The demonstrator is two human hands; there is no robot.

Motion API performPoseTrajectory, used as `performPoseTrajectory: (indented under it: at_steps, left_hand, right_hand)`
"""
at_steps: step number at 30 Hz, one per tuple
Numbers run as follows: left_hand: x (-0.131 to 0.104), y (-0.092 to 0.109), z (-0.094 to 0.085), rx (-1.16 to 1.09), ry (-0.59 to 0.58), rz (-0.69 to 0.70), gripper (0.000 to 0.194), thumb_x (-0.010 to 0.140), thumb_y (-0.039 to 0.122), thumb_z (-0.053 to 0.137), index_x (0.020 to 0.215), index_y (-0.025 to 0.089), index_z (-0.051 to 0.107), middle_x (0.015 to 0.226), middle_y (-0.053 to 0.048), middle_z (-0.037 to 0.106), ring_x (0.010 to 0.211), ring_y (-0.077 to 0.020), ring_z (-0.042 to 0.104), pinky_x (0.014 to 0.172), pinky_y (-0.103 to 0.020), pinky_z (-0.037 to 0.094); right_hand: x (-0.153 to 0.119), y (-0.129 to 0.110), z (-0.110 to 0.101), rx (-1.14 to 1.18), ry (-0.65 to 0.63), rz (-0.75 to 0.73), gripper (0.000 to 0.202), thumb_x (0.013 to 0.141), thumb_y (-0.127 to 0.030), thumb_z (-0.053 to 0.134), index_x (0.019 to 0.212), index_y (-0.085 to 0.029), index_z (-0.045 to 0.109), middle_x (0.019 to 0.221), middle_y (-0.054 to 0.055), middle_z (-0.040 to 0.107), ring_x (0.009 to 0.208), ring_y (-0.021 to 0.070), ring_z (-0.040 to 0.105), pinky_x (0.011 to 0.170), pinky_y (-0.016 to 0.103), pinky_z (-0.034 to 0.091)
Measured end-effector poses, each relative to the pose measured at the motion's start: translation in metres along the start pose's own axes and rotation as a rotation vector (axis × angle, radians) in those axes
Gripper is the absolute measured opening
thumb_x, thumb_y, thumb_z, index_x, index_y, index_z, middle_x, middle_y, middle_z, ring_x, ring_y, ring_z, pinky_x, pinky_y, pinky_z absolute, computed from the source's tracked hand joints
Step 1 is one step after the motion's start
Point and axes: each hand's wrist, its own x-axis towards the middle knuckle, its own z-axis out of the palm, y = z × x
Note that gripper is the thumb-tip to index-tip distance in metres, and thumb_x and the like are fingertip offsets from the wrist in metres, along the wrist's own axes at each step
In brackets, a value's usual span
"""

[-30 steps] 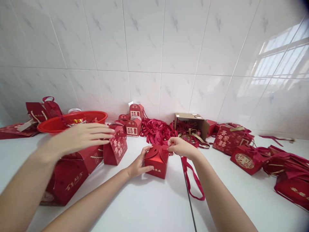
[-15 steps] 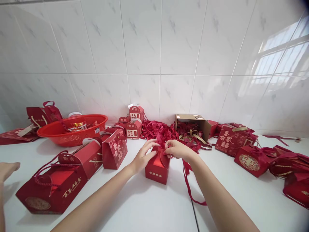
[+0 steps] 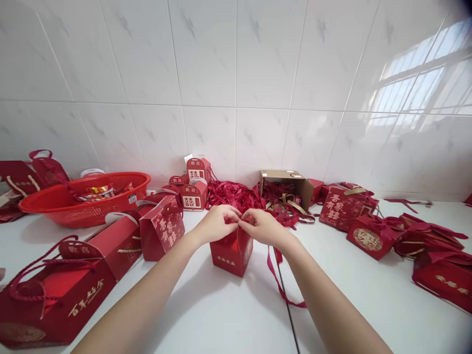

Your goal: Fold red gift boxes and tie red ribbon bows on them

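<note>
Here the left hand (image 3: 220, 224) and right hand (image 3: 262, 227) are pinching the curved top flaps (image 3: 242, 242) of a cube-shaped red card box (image 3: 227, 259), which is sitting upright below them! A flat, soft ribbon (image 3: 291, 302) is trailing beside it, over the dark seam (image 3: 289, 314) of the smooth white surface (image 3: 210, 314). Behind, a crinkled ribbon heap (image 3: 236, 193) is crowding an open cardboard carton (image 3: 309, 194), and glossy, grey-veined wall tiles (image 3: 206, 69) are gleaming beyond.

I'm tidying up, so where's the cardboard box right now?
In the head view, the cardboard box lies right of centre near the tiled wall, just right of the ribbon pile.
</note>
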Motion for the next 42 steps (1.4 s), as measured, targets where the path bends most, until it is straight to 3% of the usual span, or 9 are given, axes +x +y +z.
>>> performPoseTrajectory:
  at_steps: [5,8,11,14,16,20,30,36,42]
  left_hand:
    - [-0.005,0.019,-0.012,-0.035,0.281,0.03,0.017,0.077,0.025,0.059,0.081,0.019,0.075,0.091,-0.004,0.07,0.088,-0.019,0.065,0.083,-0.031,0.051]
    - [-0.01,0.028,-0.02,-0.064,0.318,0.062,0.017,0.078,0.028,0.061,0.083,0.018,0.074,0.091,-0.005,0.07,0.088,-0.0187,0.064,0.078,-0.029,0.051]
    - [-0.015,0.024,-0.027,0.029,0.165,-0.082,0.032,0.077,0.039,0.062,0.102,0.02,0.069,0.1,-0.006,0.069,0.092,-0.0207,0.064,0.078,-0.029,0.05]
    - [-0.019,0.01,-0.032,0.135,-0.135,-0.33,0.051,0.064,0.045,0.071,0.108,0.022,0.063,0.101,-0.007,0.069,0.086,-0.0225,0.066,0.063,-0.025,0.049]
    - [-0.019,0.001,-0.033,0.132,-0.265,-0.415,0.045,0.058,0.04,0.074,0.098,0.02,0.065,0.09,-0.005,0.071,0.074,-0.0216,0.067,0.054,-0.022,0.046]
    - [-0.015,-0.007,-0.032,0.041,-0.309,-0.454,0.021,0.068,0.031,0.064,0.084,0.017,0.062,0.069,-0.003,0.069,0.058,-0.02,0.068,0.048,-0.023,0.046]
    - [-0.013,0.005,-0.022,-0.146,-0.355,-0.469,0.038,0.073,0.021,0.061,0.11,0.013,0.054,0.088,-0.008,0.071,0.069,-0.0223,0.072,0.059,-0.027,0.056]
    - [-0.014,0.007,-0.017,-0.126,-0.391,-0.458,0.054,0.073,0.023,0.062,0.125,0.015,0.046,0.092,-0.009,0.07,0.073,-0.0224,0.072,0.062,-0.028,0.056]
    - [-0.016,0.016,-0.018,-0.122,-0.444,-0.428,0.047,0.074,0.029,0.064,0.116,0.017,0.05,0.09,-0.007,0.07,0.072,-0.0215,0.071,0.063,-0.028,0.055]
  right_hand:
    - [-0.008,-0.015,-0.007,0.156,-0.036,-0.098,0.032,0.084,-0.046,0.054,0.082,-0.016,0.066,0.078,0.002,0.062,0.073,0.0141,0.056,0.061,0.024,0.04]
    - [-0.015,-0.026,-0.014,0.302,0.003,-0.141,0.033,0.083,-0.045,0.057,0.08,-0.014,0.068,0.071,0.0,0.061,0.062,0.0098,0.052,0.057,0.022,0.038]
    - [-0.029,-0.037,-0.026,0.312,0.059,-0.188,0.031,0.084,-0.043,0.058,0.078,-0.015,0.069,0.068,0.0,0.063,0.058,0.0089,0.052,0.054,0.021,0.039]
    - [-0.048,-0.046,-0.042,0.373,0.225,-0.276,0.024,0.082,-0.038,0.063,0.079,-0.016,0.071,0.068,0.001,0.067,0.062,0.0117,0.06,0.057,0.023,0.046]
    - [-0.061,-0.049,-0.052,0.46,0.384,-0.374,0.02,0.079,-0.035,0.068,0.09,-0.019,0.071,0.068,0.001,0.068,0.064,0.0134,0.064,0.061,0.026,0.051]
    - [-0.072,-0.048,-0.061,0.531,0.522,-0.478,0.018,0.082,-0.036,0.066,0.093,-0.022,0.068,0.062,-0.002,0.065,0.058,0.0125,0.062,0.059,0.026,0.051]
    - [-0.015,-0.019,-0.004,-0.224,0.193,-0.19,0.019,0.082,-0.018,0.052,0.078,-0.017,0.071,0.075,0.006,0.073,0.066,0.0162,0.061,0.063,0.026,0.044]
    - [-0.008,-0.009,0.014,-0.274,0.111,-0.209,0.024,0.078,-0.013,0.05,0.068,-0.017,0.071,0.068,0.006,0.072,0.057,0.0152,0.055,0.059,0.027,0.04]
    - [-0.01,-0.01,0.014,-0.272,0.124,-0.218,0.024,0.079,-0.014,0.05,0.077,-0.019,0.073,0.074,0.003,0.073,0.061,0.0147,0.059,0.059,0.024,0.041]
